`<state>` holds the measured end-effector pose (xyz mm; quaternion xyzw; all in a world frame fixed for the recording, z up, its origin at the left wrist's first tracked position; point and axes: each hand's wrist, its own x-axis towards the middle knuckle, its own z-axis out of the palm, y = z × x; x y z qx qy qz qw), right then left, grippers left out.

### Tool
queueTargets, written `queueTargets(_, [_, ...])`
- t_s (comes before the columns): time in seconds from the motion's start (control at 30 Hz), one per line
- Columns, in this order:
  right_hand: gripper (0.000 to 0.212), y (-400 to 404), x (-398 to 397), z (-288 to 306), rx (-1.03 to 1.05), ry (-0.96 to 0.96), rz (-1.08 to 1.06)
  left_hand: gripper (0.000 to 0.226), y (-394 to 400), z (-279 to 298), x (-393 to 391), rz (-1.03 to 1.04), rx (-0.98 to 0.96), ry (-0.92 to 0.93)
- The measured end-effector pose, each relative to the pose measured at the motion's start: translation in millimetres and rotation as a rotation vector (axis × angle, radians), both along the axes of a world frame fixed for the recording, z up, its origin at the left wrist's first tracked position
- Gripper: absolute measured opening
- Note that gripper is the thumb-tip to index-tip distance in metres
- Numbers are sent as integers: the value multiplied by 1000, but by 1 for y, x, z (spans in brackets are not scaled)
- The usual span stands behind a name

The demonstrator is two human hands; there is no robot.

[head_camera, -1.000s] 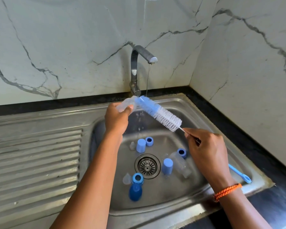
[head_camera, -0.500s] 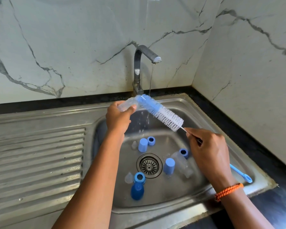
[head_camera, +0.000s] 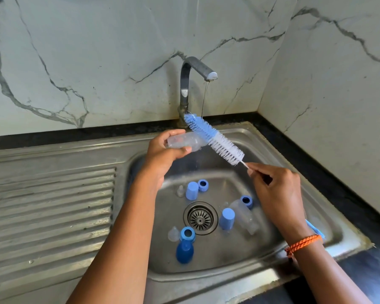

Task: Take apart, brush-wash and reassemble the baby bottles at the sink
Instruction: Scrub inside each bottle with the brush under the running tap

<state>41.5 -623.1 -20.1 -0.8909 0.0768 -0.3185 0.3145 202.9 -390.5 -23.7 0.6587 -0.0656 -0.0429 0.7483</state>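
Head view, sink inventory, listed left to right:

- Draining board (head_camera: pixel 51 205): ribbed steel, dull and water-stained, bare; ridges presumably shed water toward the bowl.
- Left hand (head_camera: pixel 162 150): closed around a clear bottle (head_camera: pixel 183 142), thumb beneath and fingers over its base end. Bottle held roughly level above the bowl's back edge, mouth pointing right, probably to meet the brush and drain over the sink.
- Small clear teats (head_camera: pixel 173 234), (head_camera: pixel 180 190): soft-looking domes, loose on the sink floor.
- Dark blue cap (head_camera: pixel 184 251): rounded, lying at the front, touching a blue screw ring (head_camera: pixel 187 234).
- Pale blue cap (head_camera: pixel 192 190) beside a second ring (head_camera: pixel 203 185), behind the drain (head_camera: pixel 200 218), a round slotted metal strainer.
- Tap (head_camera: pixel 191 84): curved grey metal, thin stream running onto the brush tip.
- Bottle brush (head_camera: pixel 213 139): long bristled cylinder, blue at the tip half and white toward the stem, fully outside the bottle and crossing its mouth.
- Second pale cap (head_camera: pixel 227 218), another clear bottle (head_camera: pixel 242 215) lying on its side, with a third ring (head_camera: pixel 246 201) just behind it.
- Right hand (head_camera: pixel 279 194): pinching the brush's thin wire stem; an orange cord wristband (head_camera: pixel 303 244).
- Sink (head_camera: pixel 329 216): pressed steel, rounded corners.
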Motion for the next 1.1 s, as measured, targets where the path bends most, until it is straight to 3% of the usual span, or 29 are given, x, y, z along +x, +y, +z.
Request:
queueTargets(0.23, [20,-8,0,-1,130,37,-19,46,10,4,4,-150,-237,89])
queueTargets(0.4, [19,-8,-4,1,127,65,23,41,5,5,5,16,-361,170])
queueTargets(0.57, [20,-15,-11,0,94,71,6,25,10,1,11,206,-272,149])
queueTargets(0.97, [23,-36,-15,5,68,73,29,60,8,-4,12,185,-247,174])
queueTargets(1.1, [22,-37,-15,4,96,87,54,17,7,-4,11,194,-244,185])
